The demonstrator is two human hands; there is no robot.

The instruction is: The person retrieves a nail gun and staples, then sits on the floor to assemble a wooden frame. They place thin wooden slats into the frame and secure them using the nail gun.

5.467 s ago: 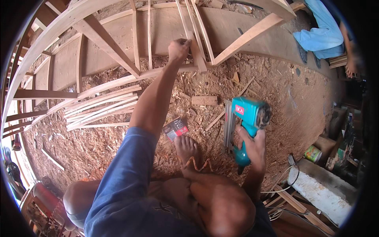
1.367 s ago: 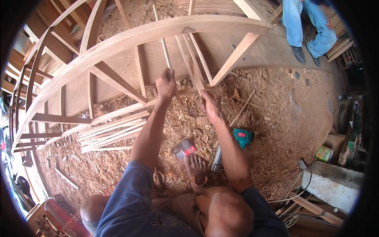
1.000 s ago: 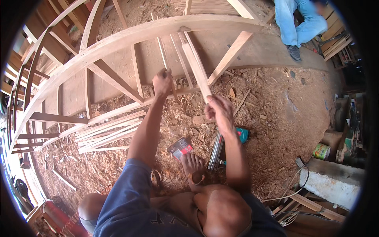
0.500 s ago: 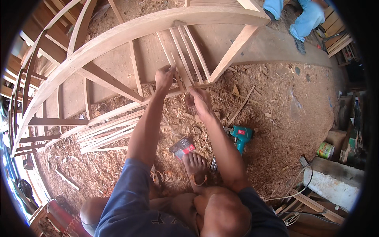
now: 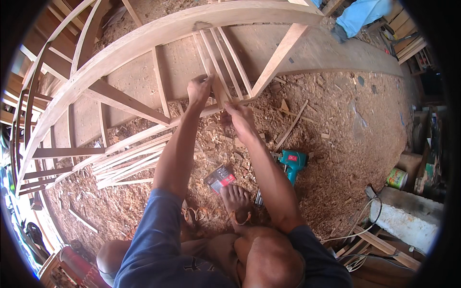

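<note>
A curved wooden frame (image 5: pixel 144 43) lies before me, with several thin slats (image 5: pixel 226 60) spanning between its arched rail and its near rail. My left hand (image 5: pixel 198 91) is closed in a pinch on the leftmost wooden slat (image 5: pixel 200 47), about midway along it. Lower down, my right hand (image 5: pixel 240 119) has its fingers closed at the near end of the slats, by the near rail. A flat, wider strip of wood (image 5: pixel 219 89) shows between the two hands. Which piece my right fingers grip is partly hidden.
A teal nail gun (image 5: pixel 293 161) rests on the shavings right of my forearm. A small dark-and-red box (image 5: pixel 220 177) lies by my foot. Loose strips (image 5: pixel 129 165) are piled at left. A white block (image 5: pixel 408 221) and a can (image 5: pixel 396 178) stand at right. Another person's blue-clothed leg (image 5: pixel 360 17) shows at the far right.
The leftmost slat's far end has shifted right, closer to its neighbour. My hands have moved slightly, staying at the same slats. The view has shifted a little, and the other person has moved.
</note>
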